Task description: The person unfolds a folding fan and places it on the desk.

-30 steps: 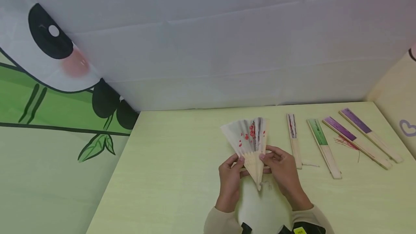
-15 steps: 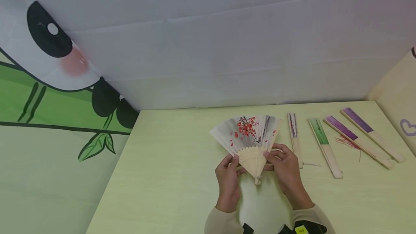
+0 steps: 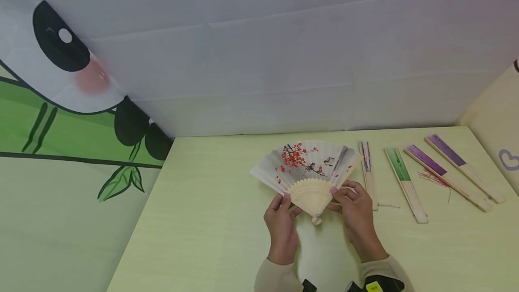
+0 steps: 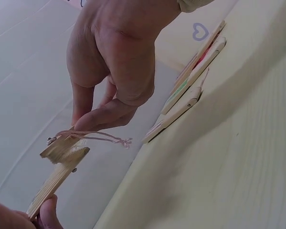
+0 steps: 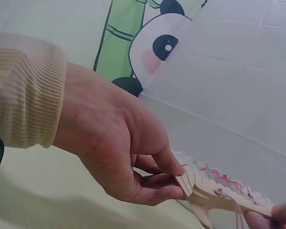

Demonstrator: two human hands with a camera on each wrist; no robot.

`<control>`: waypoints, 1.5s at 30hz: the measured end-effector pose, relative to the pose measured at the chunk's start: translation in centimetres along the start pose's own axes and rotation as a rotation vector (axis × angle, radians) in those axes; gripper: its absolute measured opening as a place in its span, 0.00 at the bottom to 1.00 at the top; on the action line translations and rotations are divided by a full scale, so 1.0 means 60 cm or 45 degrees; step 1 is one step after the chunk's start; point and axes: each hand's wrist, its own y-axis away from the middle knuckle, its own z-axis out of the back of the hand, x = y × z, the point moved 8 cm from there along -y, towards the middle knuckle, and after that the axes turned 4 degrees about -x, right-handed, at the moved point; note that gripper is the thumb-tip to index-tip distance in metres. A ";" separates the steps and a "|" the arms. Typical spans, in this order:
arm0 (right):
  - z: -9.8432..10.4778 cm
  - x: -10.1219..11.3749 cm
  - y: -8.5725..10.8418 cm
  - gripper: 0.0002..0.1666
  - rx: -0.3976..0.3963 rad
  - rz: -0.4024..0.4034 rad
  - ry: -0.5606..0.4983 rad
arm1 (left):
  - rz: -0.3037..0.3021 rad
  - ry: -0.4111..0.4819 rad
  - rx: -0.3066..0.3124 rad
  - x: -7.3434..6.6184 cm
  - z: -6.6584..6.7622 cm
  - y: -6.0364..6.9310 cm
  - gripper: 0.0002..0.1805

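Spread wide, the painted fan (image 3: 310,184) was held above the table (image 3: 194,238) midway between its side edges, the left hand (image 3: 281,229) pinching one outer rib, the right hand (image 3: 356,211) the other. The head view gave its red blossoms (image 3: 295,154); the left wrist view, a looped cord (image 4: 118,140) at the pivot. Pale tabletop reached the left edge; four folded fans (image 3: 397,164) lay rightward.

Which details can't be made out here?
Head view: the open fan hides its own underside.
Head view: the right hand covers part of the leftmost folded fan.
Head view: marks on the yellow label are too small to read.
Right wrist view: fingers at lower right; the picture's edge cuts off their hand.
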 end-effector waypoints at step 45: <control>-0.090 -0.072 0.025 0.13 -0.184 0.003 -0.422 | -0.014 0.246 -0.169 -0.044 0.088 -0.046 0.16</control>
